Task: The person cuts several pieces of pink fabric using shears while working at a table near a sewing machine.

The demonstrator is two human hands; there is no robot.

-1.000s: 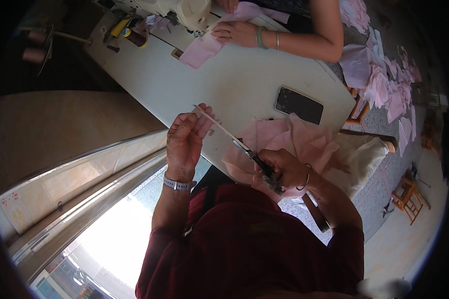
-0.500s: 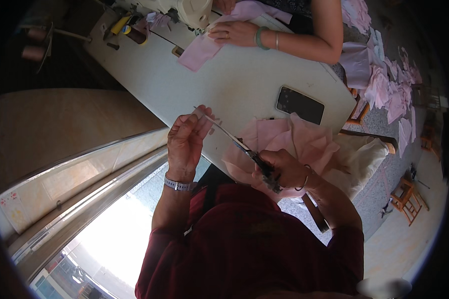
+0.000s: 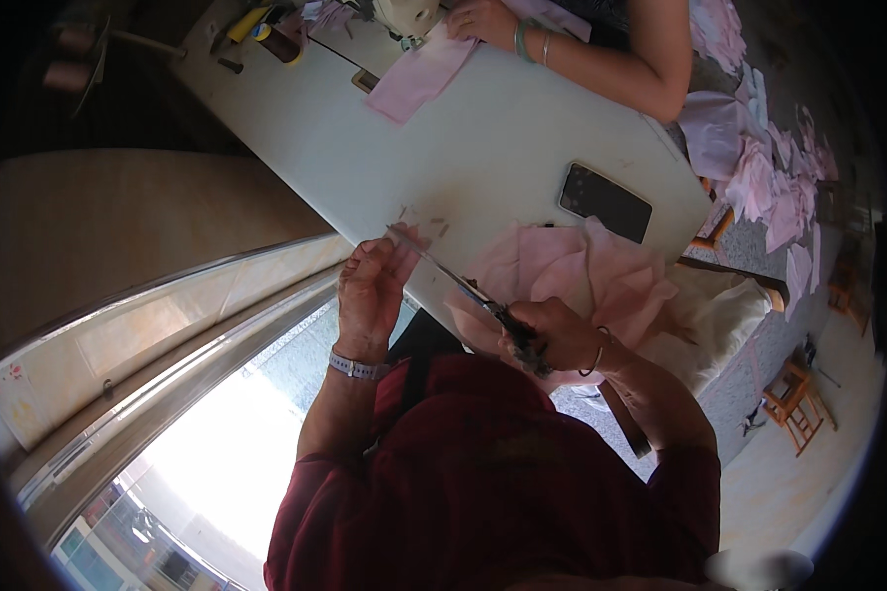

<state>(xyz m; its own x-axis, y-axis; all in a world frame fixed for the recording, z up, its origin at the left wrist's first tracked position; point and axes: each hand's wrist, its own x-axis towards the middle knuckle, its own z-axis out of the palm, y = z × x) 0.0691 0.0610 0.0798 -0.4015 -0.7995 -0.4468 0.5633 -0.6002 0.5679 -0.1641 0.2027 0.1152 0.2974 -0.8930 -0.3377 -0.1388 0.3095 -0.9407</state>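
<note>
In my left hand (image 3: 367, 295) a small piece of pale pink cloth (image 3: 406, 244) is pinched between thumb and fingers. My right hand (image 3: 562, 337) grips a pair of dark-handled scissors (image 3: 455, 280), whose long thin blades reach to that piece. From this view I cannot tell whether the blades are parted. A heap of sheer pink fabric (image 3: 562, 266) lies beside and beyond my right hand, partly over the table's near edge. A few tiny pink scraps (image 3: 441, 229) are on the table just past my left fingertips.
The pale table (image 3: 503, 128) holds a dark-screened phone (image 3: 606, 202) and thread spools (image 3: 278, 44). Across it, another person's hand (image 3: 483, 22) rests on a pink strip (image 3: 419, 84) at a sewing machine (image 3: 409, 18). Pink offcuts (image 3: 754, 182) and a wooden stool (image 3: 798, 404) are at right.
My left hand and the scissor tips have come slightly nearer to me. More small scraps show on the table. The other person's hand has moved farther back along the pink strip.
</note>
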